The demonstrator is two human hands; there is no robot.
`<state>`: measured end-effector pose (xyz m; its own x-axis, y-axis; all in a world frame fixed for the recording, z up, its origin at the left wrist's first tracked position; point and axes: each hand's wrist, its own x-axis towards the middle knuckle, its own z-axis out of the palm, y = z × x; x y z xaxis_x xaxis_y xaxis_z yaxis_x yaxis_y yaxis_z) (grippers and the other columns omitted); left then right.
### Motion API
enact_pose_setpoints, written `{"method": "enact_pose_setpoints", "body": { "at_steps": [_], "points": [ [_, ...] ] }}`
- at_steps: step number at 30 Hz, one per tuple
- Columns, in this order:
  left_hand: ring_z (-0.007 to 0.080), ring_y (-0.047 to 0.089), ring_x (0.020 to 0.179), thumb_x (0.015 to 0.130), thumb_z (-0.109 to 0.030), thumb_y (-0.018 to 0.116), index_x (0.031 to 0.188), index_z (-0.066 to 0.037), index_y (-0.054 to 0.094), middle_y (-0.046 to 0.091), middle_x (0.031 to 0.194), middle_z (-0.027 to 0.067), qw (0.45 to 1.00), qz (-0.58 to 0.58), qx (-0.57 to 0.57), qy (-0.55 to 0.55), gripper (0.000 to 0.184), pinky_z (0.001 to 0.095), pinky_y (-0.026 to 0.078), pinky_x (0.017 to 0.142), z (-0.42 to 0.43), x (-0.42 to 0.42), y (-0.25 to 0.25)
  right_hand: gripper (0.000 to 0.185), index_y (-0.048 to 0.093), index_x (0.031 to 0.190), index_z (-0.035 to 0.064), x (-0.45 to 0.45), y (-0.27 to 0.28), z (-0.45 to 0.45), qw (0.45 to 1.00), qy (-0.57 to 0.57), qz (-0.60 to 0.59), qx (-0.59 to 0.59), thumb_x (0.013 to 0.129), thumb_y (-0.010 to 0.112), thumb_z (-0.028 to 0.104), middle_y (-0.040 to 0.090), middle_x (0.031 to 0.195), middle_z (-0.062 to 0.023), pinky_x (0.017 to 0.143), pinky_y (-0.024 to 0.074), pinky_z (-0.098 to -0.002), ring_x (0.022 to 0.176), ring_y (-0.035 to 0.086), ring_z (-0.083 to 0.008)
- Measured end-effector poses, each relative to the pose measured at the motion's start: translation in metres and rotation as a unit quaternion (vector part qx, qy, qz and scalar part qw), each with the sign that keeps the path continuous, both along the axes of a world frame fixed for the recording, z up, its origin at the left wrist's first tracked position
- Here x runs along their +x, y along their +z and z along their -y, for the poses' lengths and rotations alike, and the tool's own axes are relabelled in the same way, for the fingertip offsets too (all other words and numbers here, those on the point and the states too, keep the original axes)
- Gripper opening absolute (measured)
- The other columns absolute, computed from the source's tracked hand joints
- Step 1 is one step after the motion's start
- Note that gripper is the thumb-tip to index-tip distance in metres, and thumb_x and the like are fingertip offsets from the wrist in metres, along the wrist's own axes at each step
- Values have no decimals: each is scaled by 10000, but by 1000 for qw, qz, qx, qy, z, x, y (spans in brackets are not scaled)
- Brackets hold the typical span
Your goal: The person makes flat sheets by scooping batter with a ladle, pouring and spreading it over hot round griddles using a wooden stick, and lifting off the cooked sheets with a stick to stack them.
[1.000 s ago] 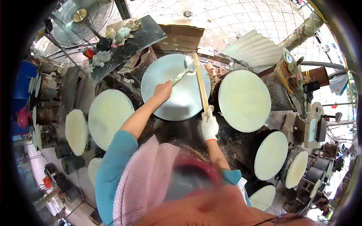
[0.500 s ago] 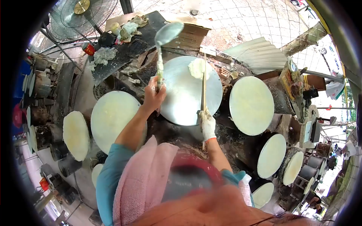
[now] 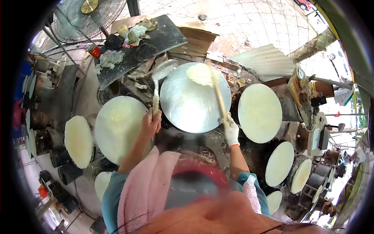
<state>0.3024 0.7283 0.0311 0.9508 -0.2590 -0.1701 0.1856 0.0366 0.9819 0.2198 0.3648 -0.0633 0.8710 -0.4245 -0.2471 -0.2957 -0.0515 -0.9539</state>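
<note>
My bare left hand [image 3: 151,124] is wrapped round the handle of a ladle [image 3: 165,69], whose bowl is over the left rim of a round metal griddle [image 3: 183,105]. Pale batter coats the ladle's handle. My right hand [image 3: 231,130], in a white glove, grips a long wooden stick [image 3: 220,93] beside the griddle's right edge. The stick slants up and left across the griddle, and its blurred far end lies at a patch of pale batter [image 3: 199,74] near the back rim. Shiny bare metal shows on the rest of this griddle.
Round griddles covered with pale sheets stand on both sides, the closest being the left one [image 3: 119,128] and the right one [image 3: 260,113]. Behind are a dark board [image 3: 163,35] with crumpled plastic, a cardboard box [image 3: 194,41], a fan [image 3: 87,17] and a wire fence.
The ladle has come down and left, from above the griddle's back left. My right hand has shifted right, tilting the stick, and the batter patch has spread wider to the left.
</note>
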Motion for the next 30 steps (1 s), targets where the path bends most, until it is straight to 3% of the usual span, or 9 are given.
{"method": "enact_pose_setpoints", "body": {
  "at_steps": [3,6,9,10,13,17,22,27,30],
  "points": [
    [70,402,369,990,-141,463,1002,-40,498,451,599,-3,999,-43,8,23,108,229,332,366,-4,-9,4,252,633,1110,7,7,-14,1,990,53,-102,85,938,593,186,569,736,55,459,340,-191,556,461,-31],
    [64,408,393,986,-149,471,974,-41,500,447,606,-5,996,-50,57,37,112,229,342,374,-3,-19,-6,303,641,1094,1,21,4,-25,966,142,-187,110,914,620,244,591,731,29,535,402,-200,613,503,-50],
    [59,410,419,974,-152,488,920,-45,496,437,608,-10,988,-9,142,60,120,226,342,379,-8,-34,-16,285,633,1109,-11,17,7,5,982,160,-98,-20,919,605,199,611,771,9,645,448,-213,693,544,-70],
    [57,408,426,970,-151,494,896,-49,492,434,608,-13,984,-7,161,81,126,223,339,379,-8,-39,-12,260,629,1102,-24,20,13,18,992,104,-24,60,917,597,156,625,822,-5,732,459,-225,760,565,-85],
    [59,400,428,960,-146,505,846,-58,483,425,603,-19,982,-68,119,128,146,219,328,379,2,-53,6,285,620,1114,-26,40,-41,69,984,127,-92,87,919,605,182,577,734,40,566,404,-203,625,493,-51],
    [56,381,419,957,-145,509,816,-70,466,410,586,-27,975,-120,104,156,166,214,312,377,16,-67,8,251,681,989,40,44,38,11,934,208,-251,144,868,673,260,509,656,71,504,325,-188,549,403,-36],
    [64,369,394,948,-125,508,822,-63,459,424,570,-13,957,-82,193,203,149,228,304,368,30,-79,0,296,642,1136,8,70,16,88,972,220,-79,38,899,645,185,643,826,-19,781,448,-199,851,546,-68],
    [78,373,382,944,-129,510,830,-48,467,424,544,0,947,-150,149,240,147,248,309,369,57,-80,16,397,637,1150,70,97,31,79,890,361,-266,81,857,692,331,465,596,66,403,265,-222,447,359,-50],
    [85,376,378,946,-134,507,827,-48,466,429,534,0,944,-141,169,244,153,256,310,367,60,-86,12,309,634,1169,43,84,42,78,894,362,-234,122,889,659,172,563,732,60,471,330,-192,545,428,-37]
  ]
}}
